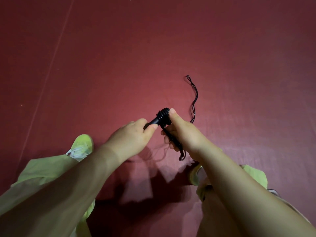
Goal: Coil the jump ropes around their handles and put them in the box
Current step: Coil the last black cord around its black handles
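A black jump rope is held above the red floor. My left hand [135,132] grips one end of its black handles [154,120]. Several turns of rope are wound into a coil [163,115] around the handles' far end. My right hand [181,132] grips the coil side, thumb pressed against the windings, with a second black piece [174,141] running down through its fingers. The loose doubled rope [195,98] trails away on the floor to the upper right. No box is in view.
The dark red floor [119,65] fills the view, with a faint seam line [51,65] running diagonally at left. My yellow-green trouser legs and a light shoe [82,146] are at the bottom.
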{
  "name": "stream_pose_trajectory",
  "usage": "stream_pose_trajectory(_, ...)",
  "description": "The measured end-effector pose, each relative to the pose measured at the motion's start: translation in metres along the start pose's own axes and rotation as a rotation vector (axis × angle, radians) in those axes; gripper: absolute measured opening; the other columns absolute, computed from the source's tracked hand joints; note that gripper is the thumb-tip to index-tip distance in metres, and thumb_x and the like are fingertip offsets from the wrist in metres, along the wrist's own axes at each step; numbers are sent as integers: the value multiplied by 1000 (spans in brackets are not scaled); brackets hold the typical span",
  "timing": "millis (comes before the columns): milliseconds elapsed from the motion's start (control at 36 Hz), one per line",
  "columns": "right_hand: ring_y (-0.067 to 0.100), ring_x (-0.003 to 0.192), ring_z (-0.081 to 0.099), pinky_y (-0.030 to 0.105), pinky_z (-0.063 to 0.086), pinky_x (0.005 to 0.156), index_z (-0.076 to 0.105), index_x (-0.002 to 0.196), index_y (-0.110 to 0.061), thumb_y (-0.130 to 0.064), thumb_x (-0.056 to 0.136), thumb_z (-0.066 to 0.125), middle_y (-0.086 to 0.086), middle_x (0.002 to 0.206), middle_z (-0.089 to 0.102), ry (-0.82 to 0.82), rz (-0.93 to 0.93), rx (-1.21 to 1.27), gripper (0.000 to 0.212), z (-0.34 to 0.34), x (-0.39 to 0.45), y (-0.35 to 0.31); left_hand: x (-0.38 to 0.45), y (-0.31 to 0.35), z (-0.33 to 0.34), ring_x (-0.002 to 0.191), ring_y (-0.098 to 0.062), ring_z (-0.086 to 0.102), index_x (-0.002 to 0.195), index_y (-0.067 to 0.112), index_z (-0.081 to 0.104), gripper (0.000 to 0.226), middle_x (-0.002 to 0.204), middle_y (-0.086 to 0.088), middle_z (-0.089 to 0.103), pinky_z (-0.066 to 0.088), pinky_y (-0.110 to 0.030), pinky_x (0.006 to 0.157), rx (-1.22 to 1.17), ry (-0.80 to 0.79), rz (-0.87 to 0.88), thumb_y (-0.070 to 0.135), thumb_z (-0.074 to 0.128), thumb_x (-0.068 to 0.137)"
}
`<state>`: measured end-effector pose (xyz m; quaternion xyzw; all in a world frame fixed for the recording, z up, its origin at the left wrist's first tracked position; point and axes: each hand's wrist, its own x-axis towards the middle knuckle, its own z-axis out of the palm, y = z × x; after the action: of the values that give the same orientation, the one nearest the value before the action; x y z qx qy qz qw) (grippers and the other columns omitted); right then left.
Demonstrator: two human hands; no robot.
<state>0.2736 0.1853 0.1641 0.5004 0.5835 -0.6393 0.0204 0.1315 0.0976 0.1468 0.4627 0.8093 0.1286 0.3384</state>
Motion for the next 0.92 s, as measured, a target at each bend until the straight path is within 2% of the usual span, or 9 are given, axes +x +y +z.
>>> stream_pose_trajectory(83,14,47,48,27,35,50,64,82,-8,-68,92,34,1,58,57,-1,17,60,68,-1,-3,-3,0,-2,0,86,-20,52,92,28,52,31,85,3,52,42,-37,75,-24,19,54,54,36,93)
stream_pose_trajectory(194,13,45,48,27,35,48,66,84,-6,-62,89,50,0,56,57,65,7,48,59,-2,-3,-4,-2,0,2,94,-21,48,107,32,54,30,89,5,48,39,-34,83,0,72,118,53,45,89)
stream_pose_trajectory(389,16,45,46,28,34,48,65,80,-7,-45,89,54,2,56,58,107,-30,117,40,-3,-4,-7,-5,3,0,88,-11,50,109,36,49,38,90,15,46,37,-28,74,-71,88,178,52,64,79)
stream_pose_trajectory(556,17,47,47,32,35,54,60,77,-5,-33,81,52,2,53,56,130,-183,151,30,-7,-4,-7,-5,12,-7,61,-15,50,84,21,56,53,68,5,54,40,-33,61,-551,-251,19,64,64,54)
stream_pose_trajectory(611,13,44,45,28,33,49,55,72,-7,-31,78,49,-3,49,52,110,-240,172,25,-8,-5,-7,-8,14,-9,72,-22,62,94,16,62,50,76,-3,65,49,-38,67,-855,-418,-66,54,74,64)
stream_pose_trajectory(667,13,46,44,24,34,46,52,72,-9,-29,73,46,-5,48,50,84,-275,226,21,-9,-6,-8,-9,16,-14,86,-29,68,107,13,65,63,94,-12,71,53,-41,76,-1046,-569,-146,62,63,67)
stream_pose_trajectory(750,18,53,43,33,30,53,51,78,-9,-31,73,46,-2,54,51,30,-327,267,23,-9,-6,-9,-11,19,-18,71,-29,66,101,8,69,75,87,-18,69,53,-36,68,-1182,-740,-209,69,38,70)
stream_pose_trajectory(833,18,54,41,36,26,55,51,77,-11,-33,77,45,-5,54,52,-15,-336,223,23,-12,-6,-9,-12,18,-15,57,-23,55,79,7,71,75,69,-11,59,46,-30,55,-1188,-784,-219,72,33,72)
stream_pose_trajectory(917,15,53,38,34,24,51,52,80,-9,-38,89,47,-3,59,51,-72,-340,141,30,-16,-7,-9,-10,18,-16,53,-21,50,78,6,64,74,64,-7,54,41,-28,52,-1169,-749,-234,73,33,75)
